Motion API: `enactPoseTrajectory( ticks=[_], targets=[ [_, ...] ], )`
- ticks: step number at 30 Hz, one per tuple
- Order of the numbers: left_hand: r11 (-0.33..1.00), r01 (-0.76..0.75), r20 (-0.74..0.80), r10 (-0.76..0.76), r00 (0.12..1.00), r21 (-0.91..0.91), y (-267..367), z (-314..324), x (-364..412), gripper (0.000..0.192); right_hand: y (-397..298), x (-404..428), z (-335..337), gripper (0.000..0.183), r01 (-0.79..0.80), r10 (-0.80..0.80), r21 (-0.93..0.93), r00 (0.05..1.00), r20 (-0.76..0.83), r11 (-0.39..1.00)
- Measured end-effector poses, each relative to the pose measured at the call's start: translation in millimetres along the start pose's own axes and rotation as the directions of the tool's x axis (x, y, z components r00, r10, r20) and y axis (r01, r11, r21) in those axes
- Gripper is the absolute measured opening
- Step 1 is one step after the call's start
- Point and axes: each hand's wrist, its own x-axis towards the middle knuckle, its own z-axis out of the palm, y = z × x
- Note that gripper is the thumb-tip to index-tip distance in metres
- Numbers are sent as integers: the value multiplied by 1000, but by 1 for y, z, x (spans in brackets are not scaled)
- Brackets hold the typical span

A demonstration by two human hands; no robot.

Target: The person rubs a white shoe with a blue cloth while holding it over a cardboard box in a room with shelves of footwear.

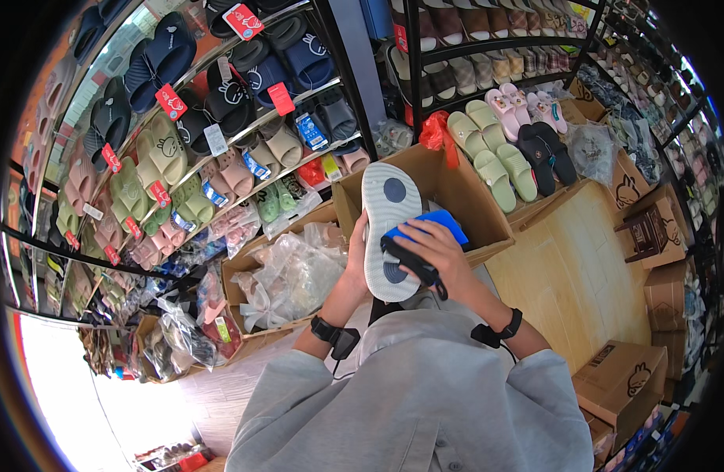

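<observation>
My left hand (355, 255) grips the left edge of a shoe (378, 221), turned so that its pale ribbed outsole with dark blue round patches faces me. Over the lower right part of that sole, my right hand (434, 252) is closed around a blue and black hand-held tool (447, 222). The tool's black part overlaps the sole; whether it presses on it I cannot tell. The shoe's upper is hidden on the far side. Just beyond both hands stands an open cardboard box (485, 221), with its contents mostly hidden.
Racks of slides (167, 141) rise at the left, and a rack of slippers (474, 71) stands ahead. Plastic-wrapped goods (297, 277) fill a carton at the left. Green slides (503, 171) sit right of the open box. Cartons (621, 377) line the right of the wooden floor (574, 265).
</observation>
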Motion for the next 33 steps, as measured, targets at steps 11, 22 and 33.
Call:
enactPoseTrajectory(
  ticks=[11,22,33],
  targets=[
    [998,-36,-80,41,996,51,2,-3,2,74,-7,-7,-8,56,237,-258,154,957,131,959],
    [998,-54,-30,55,998,26,7,-15,8,71,-22,-14,3,52,544,-526,14,803,279,839],
    [997,-74,32,75,997,-38,4,-12,1,74,3,-1,4,57,86,-84,98,996,-21,991]
  ],
)
